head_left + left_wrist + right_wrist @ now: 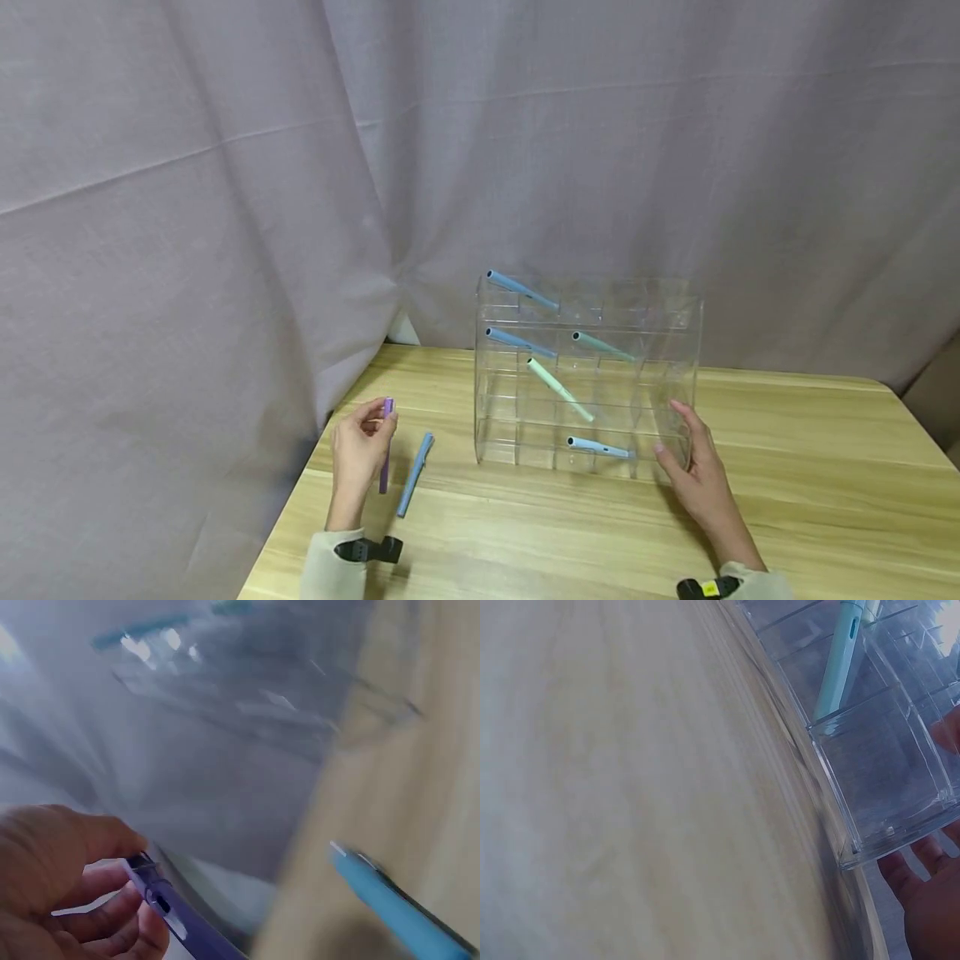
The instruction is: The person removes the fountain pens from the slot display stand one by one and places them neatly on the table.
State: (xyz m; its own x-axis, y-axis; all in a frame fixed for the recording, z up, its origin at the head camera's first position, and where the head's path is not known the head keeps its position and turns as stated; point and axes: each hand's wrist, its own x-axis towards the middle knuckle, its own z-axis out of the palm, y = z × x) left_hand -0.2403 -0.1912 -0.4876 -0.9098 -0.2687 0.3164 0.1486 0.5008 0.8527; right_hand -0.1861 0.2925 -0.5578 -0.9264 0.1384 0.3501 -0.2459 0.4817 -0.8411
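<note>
My left hand [358,454] pinches a purple pen [385,477] between thumb and fingers, holding it upright above the table; its clip end shows in the left wrist view. A blue pen [415,477] lies on the table just right of that hand. A clear tiered pen organizer [498,451] stands further right, divided into several compartments. Pens lean in it: two blue ones at the left, a teal pen [603,346], a light green pen [558,387] and a light blue pen [600,447] in the bottom tier. My right hand [705,479] grips the organizer's right side wall.
The wooden table [810,467] extends to the right, past the organizer. Grey curtain [600,150] hangs behind the table and down its left side.
</note>
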